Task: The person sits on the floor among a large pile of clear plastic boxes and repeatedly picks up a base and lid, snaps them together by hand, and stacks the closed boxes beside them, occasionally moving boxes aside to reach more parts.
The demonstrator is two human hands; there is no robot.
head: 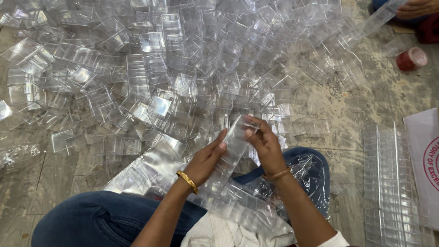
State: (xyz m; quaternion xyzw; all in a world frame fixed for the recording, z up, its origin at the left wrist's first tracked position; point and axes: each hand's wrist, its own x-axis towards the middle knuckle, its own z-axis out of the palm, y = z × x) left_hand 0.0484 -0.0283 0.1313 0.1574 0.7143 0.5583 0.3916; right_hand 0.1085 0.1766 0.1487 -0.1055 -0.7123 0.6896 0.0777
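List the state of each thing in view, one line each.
Left hand: gripping the stack of clear boxes.
Right hand: gripping the same stack at its top.
Stack of clear boxes: nested, tilted, held over the lap.
Pile of clear boxes: loose, scattered on the floor.
Rows of stacked boxes: lying flat.
Tape roll: on its side.

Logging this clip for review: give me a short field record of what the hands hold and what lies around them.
left hand: steadies the stack from its side, gold bangle on wrist
right hand: grips the top of the stack
held thing: stack of nested clear plastic boxes
floor ahead: large heap of loose clear boxes
right side: finished rows of stacked boxes
lap: clear plastic bag
far corner: another person's hand, red tape roll
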